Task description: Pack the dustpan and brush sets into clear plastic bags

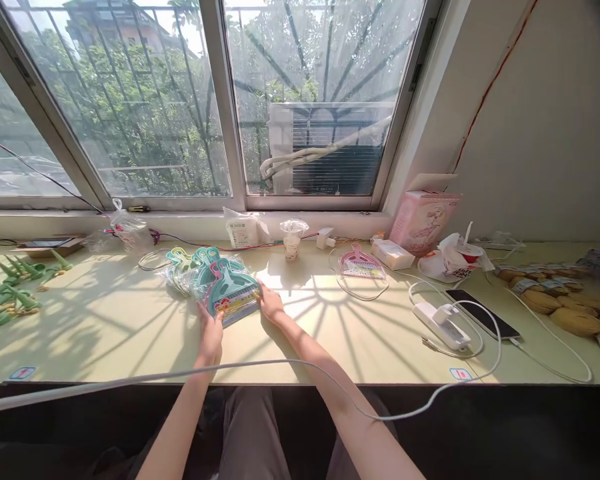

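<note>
A teal mini dustpan-and-brush set (230, 285) in clear printed packaging is between my hands, tilted over the table. My left hand (211, 337) is closed on its lower left edge, with the thumb on the front. At the right edge, my right hand (271, 303) grips the same set; some of its fingers are hidden. Behind and to the left lie more wrapped dustpan sets (179, 270) in green and teal, overlapping each other. A pink dustpan set (359, 265) rests apart, farther to the right.
A white cable (300, 362) hangs across the front, over my forearms. To the right are a power strip (443, 325), a phone (483, 313) and a pink box (425, 220). A plastic cup (293, 240) stands behind. Green cone-shaped pieces (10, 293) lie at far left.
</note>
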Demonstrator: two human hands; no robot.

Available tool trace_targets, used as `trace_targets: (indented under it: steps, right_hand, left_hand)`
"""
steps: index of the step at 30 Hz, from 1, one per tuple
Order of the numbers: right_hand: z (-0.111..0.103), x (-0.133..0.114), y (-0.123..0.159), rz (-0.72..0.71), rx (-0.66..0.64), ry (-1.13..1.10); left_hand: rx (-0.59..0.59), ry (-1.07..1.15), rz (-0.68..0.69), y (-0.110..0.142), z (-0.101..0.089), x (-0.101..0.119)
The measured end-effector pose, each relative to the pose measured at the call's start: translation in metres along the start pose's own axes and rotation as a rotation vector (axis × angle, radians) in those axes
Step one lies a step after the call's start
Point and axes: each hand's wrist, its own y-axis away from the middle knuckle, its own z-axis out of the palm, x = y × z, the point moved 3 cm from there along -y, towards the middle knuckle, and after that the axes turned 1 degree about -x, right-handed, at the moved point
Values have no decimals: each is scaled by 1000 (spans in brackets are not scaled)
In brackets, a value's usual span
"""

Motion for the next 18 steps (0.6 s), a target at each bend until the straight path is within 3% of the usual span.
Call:
trace_targets:
  steps: [6,11,13,15,18]
  right_hand:
    - [0,-7,-24,73,135,-19]
    - [-5,-1,-32,-32,165,-27]
    - [-29,8,-27,-51,207,-12]
    - [-71,24,-15,-42,279,14]
    - [-154,51,14,-79,442,96]
  left_hand:
    - [79,-203,3,-25,30,24]
    - [174,-305,61,-25,36,31]
    - [193,-321,177,-20,36,32]
    - [142,-287,326,-11,40,35]
    - [-126,-191,474,10,66,44]
